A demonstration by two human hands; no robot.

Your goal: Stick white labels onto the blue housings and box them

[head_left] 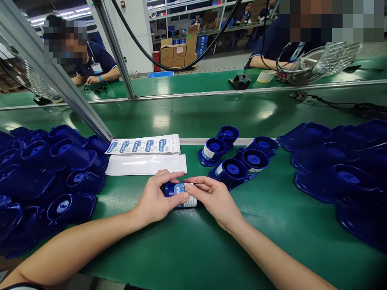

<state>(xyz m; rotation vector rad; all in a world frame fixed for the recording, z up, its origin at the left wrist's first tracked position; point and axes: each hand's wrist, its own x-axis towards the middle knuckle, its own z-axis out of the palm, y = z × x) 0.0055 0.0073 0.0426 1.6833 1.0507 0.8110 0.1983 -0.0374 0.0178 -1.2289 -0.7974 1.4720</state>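
Between my hands, a dark blue plastic housing lies on its side on the green bench. A blue and white label wraps over its curved side. My left hand grips the housing from the left, thumb pressed on the label. From the right, my right hand holds the other end, its thumb also on the label near the left thumb. The housing's underside and parts of its ends are hidden by my fingers. Just beyond, a sheet of printed labels lies above a blank white backing strip.
Several labelled blue housings stand right of the label sheets. Heaps of blue housings crowd the left and right. A slanting metal post rises at left; a black cable hangs ahead. Two people sit across the bench.
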